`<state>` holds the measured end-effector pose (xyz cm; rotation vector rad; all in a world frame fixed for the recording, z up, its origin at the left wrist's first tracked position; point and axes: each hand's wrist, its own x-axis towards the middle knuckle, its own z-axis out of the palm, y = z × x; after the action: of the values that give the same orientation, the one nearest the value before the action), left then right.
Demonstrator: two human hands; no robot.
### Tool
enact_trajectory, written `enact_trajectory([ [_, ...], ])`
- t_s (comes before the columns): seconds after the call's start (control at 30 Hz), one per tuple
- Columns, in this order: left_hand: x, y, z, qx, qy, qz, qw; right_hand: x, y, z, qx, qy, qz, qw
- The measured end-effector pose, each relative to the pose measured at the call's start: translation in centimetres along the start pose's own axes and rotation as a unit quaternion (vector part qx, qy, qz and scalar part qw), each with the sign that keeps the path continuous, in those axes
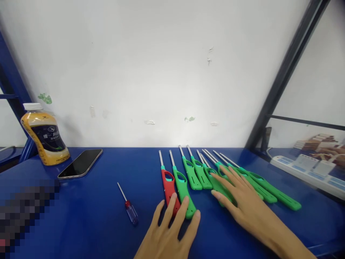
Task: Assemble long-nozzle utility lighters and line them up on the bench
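Red and green long-necked gas lighters lie on the blue table. My left hand [172, 228] is spread over the handle ends of the red lighter [168, 183] and the green lighter beside it [182, 185], fingertips on or just over them. My right hand [242, 196] lies flat with fingers stretched over several green lighters, hiding parts of their handles. Left of that hand, two more green lighters [192, 175] lie side by side. A long green lighter [280, 194] forms the right end of the row. All metal tips point toward the wall.
A small screwdriver [131, 212] with a clear purple handle lies left of my left hand. Farther left are a black phone [82, 163] and a yellow drink bottle [47, 135]. A white power strip [309, 174] runs beyond the right frame post. The white wall [151, 72] borders the table's back edge.
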<state>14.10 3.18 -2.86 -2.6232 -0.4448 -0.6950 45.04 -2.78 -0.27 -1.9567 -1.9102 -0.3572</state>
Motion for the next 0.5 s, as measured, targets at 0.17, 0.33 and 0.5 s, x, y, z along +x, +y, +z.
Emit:
enact_trajectory([
  [0.17,1.6,-0.6,-0.6,-0.039,-0.062,-0.023,0.997,0.0,1.2,2.1,-0.007,-0.024,0.03,0.999],
  [0.33,1.1,-0.8,0.2,-0.018,-0.051,-0.03,0.998,0.1,1.0,2.0,-0.019,-0.036,0.033,0.999],
  [0.5,-0.9,-1.6,0.2,0.044,0.014,-0.072,0.996,0.6,7.2,0.5,-0.066,0.005,0.096,0.993],
])
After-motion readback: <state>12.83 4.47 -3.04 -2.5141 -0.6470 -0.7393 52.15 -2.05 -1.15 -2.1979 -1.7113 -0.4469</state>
